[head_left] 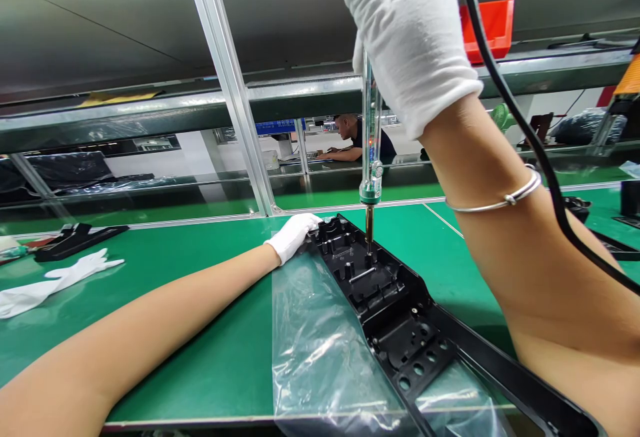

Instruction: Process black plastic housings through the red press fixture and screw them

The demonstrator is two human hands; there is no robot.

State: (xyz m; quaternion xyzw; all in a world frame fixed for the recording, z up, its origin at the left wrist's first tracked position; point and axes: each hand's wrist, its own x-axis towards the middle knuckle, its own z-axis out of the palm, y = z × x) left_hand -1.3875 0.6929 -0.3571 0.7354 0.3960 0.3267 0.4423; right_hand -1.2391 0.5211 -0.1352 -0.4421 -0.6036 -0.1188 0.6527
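Note:
A long black plastic housing (400, 317) lies on a clear plastic bag (315, 350) on the green bench mat. My left hand (293, 235), in a white glove, rests closed on the housing's far end and steadies it. My right hand (407, 37), also gloved, is wrapped round the top of an upright electric screwdriver (371, 157). The driver's bit stands straight down into a boss in the housing's ribbed far section. A black cable (505, 97) runs from the tool over my right forearm, which wears a silver bangle.
A loose white glove (55, 280) and a black part (75, 240) lie at the left of the green mat (200, 303). An aluminium frame post (233, 90) rises behind. A red bin (493, 23) sits on the upper shelf. Another person works at a far bench (350, 137).

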